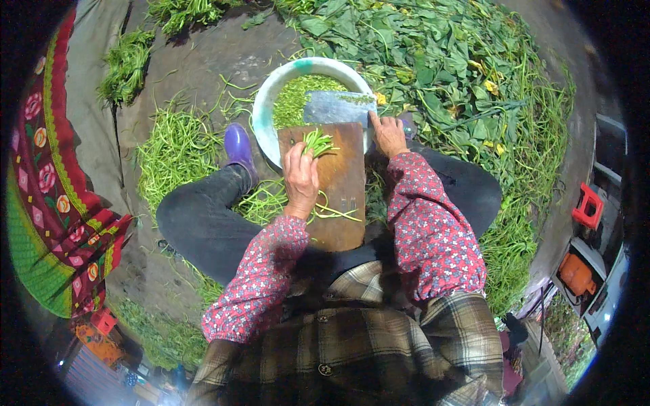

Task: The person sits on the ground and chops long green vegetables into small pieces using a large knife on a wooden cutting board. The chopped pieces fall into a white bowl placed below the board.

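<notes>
A bunch of green stems (319, 143) is gripped in my left hand (300, 177), with the cut ends fanned out over a wooden cutting board (341, 175). A few loose stems (337, 213) lie across the board by my wrist. My right hand (389, 133) grips a cleaver with a broad metal blade (337, 109); the handle is hidden by the fingers. Bits of chopped green cling along the blade's upper edge. Beneath the blade, a whitish basin (264, 104) with green patches holds finely chopped green stems (292, 99). The board's far end overlaps the basin's near rim.
Loose stems (175, 152) are heaped left of the purple boot (238, 144). Leafy vines (431, 56) spread at the right. Bundled greens (127, 66) lie at upper left, near a floral red cloth (48, 167). A red plastic stool (588, 206) stands at far right.
</notes>
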`<state>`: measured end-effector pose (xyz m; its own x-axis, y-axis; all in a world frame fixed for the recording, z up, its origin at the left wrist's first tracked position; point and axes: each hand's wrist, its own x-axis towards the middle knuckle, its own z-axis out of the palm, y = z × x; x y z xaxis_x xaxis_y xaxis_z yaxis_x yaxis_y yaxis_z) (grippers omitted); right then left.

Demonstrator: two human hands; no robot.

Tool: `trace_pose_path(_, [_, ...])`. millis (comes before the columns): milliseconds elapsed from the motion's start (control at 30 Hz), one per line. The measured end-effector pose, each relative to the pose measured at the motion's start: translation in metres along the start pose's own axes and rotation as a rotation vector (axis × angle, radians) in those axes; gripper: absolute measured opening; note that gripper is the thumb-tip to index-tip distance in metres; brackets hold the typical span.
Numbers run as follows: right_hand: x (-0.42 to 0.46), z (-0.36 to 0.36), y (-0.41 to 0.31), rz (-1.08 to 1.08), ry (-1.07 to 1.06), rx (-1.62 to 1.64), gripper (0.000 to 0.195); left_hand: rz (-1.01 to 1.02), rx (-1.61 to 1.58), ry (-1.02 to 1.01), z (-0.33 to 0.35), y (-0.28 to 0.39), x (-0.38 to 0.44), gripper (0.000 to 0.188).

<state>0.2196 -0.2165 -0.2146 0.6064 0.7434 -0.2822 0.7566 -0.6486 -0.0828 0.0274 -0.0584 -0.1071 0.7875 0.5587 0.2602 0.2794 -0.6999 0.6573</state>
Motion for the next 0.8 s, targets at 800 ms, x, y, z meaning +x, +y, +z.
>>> trace_pose_path(800, [-0.101,-0.180,-0.078,-0.100,0.018,0.416,0.020,0.031,0.079,-0.041,0.001,-0.003,-0.001,0.023])
